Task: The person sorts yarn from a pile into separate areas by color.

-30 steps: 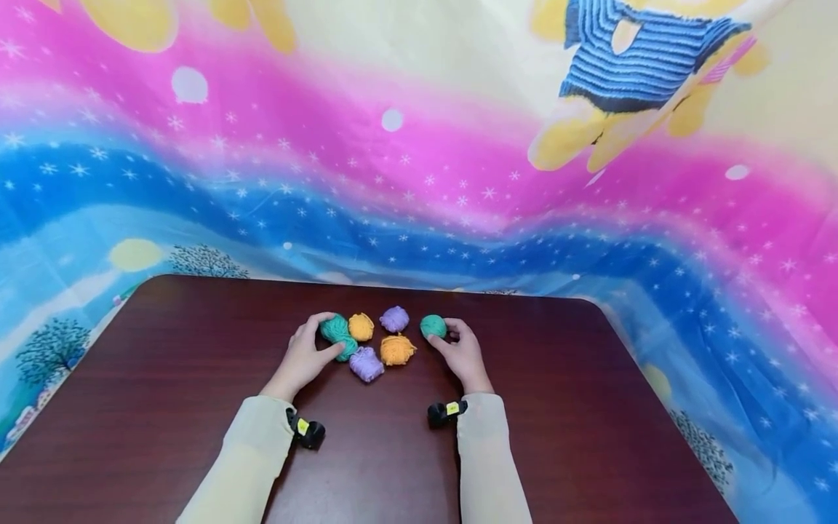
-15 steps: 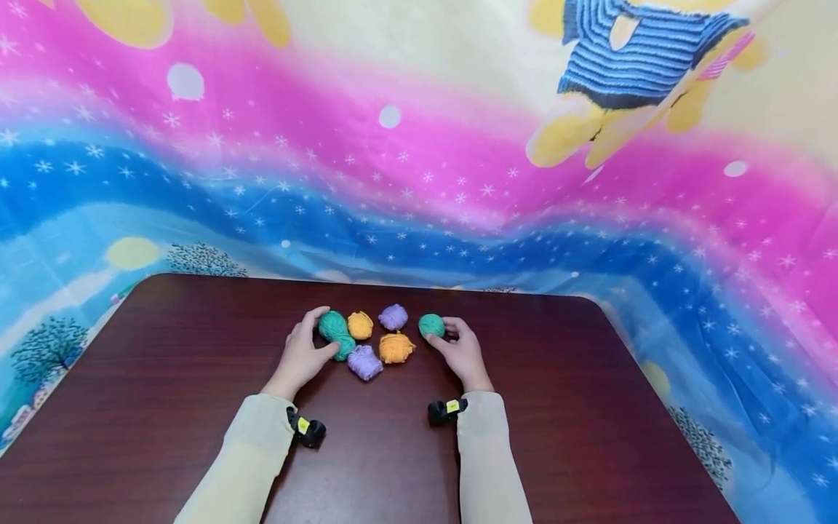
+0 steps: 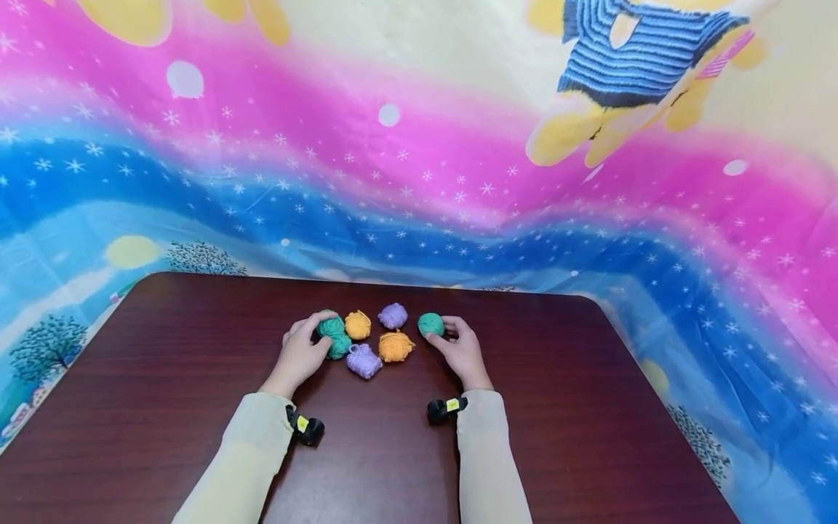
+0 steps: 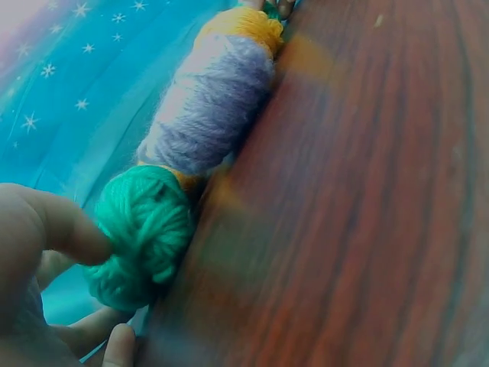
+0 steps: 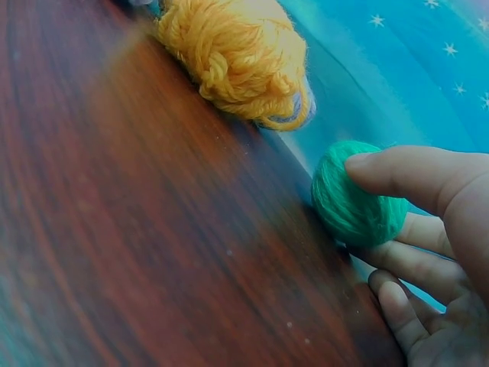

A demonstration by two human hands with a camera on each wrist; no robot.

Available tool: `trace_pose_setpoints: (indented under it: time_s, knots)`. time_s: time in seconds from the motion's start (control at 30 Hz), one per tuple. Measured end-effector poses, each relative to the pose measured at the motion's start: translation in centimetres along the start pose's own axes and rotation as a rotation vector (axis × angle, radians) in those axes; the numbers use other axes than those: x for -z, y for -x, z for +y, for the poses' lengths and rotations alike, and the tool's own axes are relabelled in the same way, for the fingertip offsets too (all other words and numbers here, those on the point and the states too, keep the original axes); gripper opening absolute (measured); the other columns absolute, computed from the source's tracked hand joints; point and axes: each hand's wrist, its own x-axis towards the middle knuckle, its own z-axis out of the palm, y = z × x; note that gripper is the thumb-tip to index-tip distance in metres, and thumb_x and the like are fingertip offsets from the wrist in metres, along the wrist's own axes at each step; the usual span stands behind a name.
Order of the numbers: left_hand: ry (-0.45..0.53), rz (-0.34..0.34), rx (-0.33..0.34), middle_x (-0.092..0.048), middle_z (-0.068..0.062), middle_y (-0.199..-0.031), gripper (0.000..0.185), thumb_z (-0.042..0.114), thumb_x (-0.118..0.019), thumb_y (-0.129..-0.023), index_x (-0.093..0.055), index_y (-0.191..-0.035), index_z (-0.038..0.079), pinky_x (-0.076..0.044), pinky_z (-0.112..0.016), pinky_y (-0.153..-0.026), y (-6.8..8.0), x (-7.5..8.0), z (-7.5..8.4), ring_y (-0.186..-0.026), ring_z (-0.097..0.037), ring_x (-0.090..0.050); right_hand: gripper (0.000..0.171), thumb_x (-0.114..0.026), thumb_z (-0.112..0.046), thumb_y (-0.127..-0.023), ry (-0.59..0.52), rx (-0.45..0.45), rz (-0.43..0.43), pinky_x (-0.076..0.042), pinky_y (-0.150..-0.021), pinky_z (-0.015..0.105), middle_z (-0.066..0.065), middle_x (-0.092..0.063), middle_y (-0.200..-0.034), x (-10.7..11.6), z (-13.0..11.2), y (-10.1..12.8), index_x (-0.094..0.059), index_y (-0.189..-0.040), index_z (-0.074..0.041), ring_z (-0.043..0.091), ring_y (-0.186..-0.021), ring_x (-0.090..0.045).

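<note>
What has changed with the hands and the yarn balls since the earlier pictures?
The thumb of the left hand has drawn back leftward along the two green balls there, which seem shifted slightly left. No hold was visibly taken or released. The right hand still holds its green ball; the orange balls and purple balls stay in place.

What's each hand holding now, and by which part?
The left hand grips green yarn, apparently two balls, by its left side. The right hand grips a single green ball by its right side.
</note>
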Motion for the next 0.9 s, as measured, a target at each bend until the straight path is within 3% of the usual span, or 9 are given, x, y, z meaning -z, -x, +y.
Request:
trace_pose_setpoints:
  time_s: [0.13,0.27,0.43,0.6,0.73,0.9]
  knots:
    - [0.014,0.014,0.018,-0.044,-0.02,-0.152,0.042,0.027,-0.048,-0.105,-0.053,-0.145,0.015,-0.02,-0.063,-0.114,-0.1,-0.1,0.3,-0.144,-0.043,-0.026,0.044,-0.078,-0.019,-0.091,-0.008,0.004,-0.001,-0.045,-0.104,0.047,0.013,-0.063,-0.129,0.1,0.0,0.0,-0.062,-0.131,-0.008,0.029,-0.122,-0.056]
    - [-0.017,0.015,0.009,-0.051,-0.022,-0.141,0.045,0.036,-0.062,-0.101,-0.053,-0.138,0.013,-0.025,-0.063,-0.109,0.1,-0.2,0.3,-0.136,-0.045,-0.032,0.044,-0.077,-0.02,-0.091,-0.007,0.015,-0.016,-0.046,-0.103,0.047,0.013,-0.063,-0.128,0.1,0.1,0.1,-0.062,-0.132,-0.008,0.029,-0.121,-0.056]
    - [-0.066,0.001,-0.013,-0.049,-0.025,-0.137,0.052,0.028,-0.071,-0.096,-0.048,-0.14,0.012,-0.03,-0.064,-0.104,0.4,-0.3,0.3,-0.129,-0.047,-0.035,0.044,-0.078,-0.02,-0.091,-0.015,0.015,-0.009,-0.046,-0.103,0.047,0.011,-0.063,-0.126,0.2,0.2,0.1,-0.064,-0.13,-0.01,0.028,-0.12,-0.056]
    - [-0.066,-0.001,0.026,-0.043,-0.029,-0.142,0.066,0.02,-0.071,-0.095,-0.037,-0.149,0.008,-0.042,-0.062,-0.099,0.6,0.3,0.5,-0.127,-0.048,-0.041,0.043,-0.079,-0.02,-0.09,-0.017,0.032,-0.008,-0.047,-0.102,0.047,0.011,-0.065,-0.125,0.3,0.3,0.2,-0.065,-0.129,-0.01,0.028,-0.118,-0.058]
    - [-0.041,-0.006,0.057,-0.048,-0.03,-0.139,0.069,0.016,-0.07,-0.095,-0.032,-0.151,0.001,-0.049,-0.056,-0.095,0.6,0.9,0.5,-0.123,-0.044,-0.052,0.041,-0.081,-0.02,-0.088,-0.024,0.037,-0.002,-0.048,-0.1,0.047,0.011,-0.066,-0.121,0.4,0.3,0.3,-0.067,-0.126,-0.009,0.027,-0.115,-0.06]
    - [-0.023,-0.02,0.109,-0.054,-0.032,-0.134,0.068,0.018,-0.068,-0.096,-0.032,-0.151,0.001,-0.052,-0.053,-0.09,0.8,1.6,0.5,-0.118,-0.043,-0.057,0.039,-0.082,-0.021,-0.087,-0.03,0.031,0.01,-0.051,-0.096,0.044,0.01,-0.069,-0.116,0.6,0.2,0.2,-0.069,-0.122,-0.008,0.025,-0.11,-0.063]
